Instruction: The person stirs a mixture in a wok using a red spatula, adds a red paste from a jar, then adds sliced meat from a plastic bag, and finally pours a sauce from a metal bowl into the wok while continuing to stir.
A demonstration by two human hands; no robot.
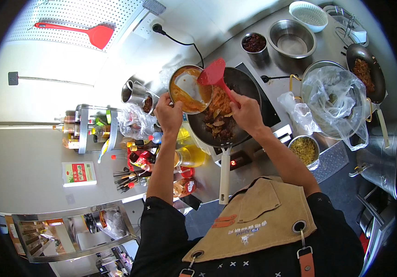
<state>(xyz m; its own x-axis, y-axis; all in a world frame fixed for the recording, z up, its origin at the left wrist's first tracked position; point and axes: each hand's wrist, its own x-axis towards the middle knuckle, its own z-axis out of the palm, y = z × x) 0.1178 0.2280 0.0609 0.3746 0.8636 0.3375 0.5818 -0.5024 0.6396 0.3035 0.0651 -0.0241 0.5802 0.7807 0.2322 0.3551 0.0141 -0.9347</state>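
Observation:
My left hand (169,114) grips the rim of a round metal bowl (188,90), tilted over the left side of a dark frying pan (198,127). Orange-brown sauce coats the bowl's inside. In my right hand (247,111) is a red spatula (215,74), its blade at the bowl's right rim. Below it, a thick orange-brown paste (220,101) lies in the pan beside dark dried spices and leaves (219,126). The pan rests on an induction cooktop (269,110), its pale handle (224,176) pointing towards me. Bowl and spatula hide part of the pan's far side.
Right of the cooktop stand a large pot (337,133) draped with plastic, a container of yellowish bits (304,150) and a second pan (370,55) with brown food. Oil bottles (191,155) and jars crowd the left. A cup of dark pieces (254,43) and a steel basin (292,39) sit behind.

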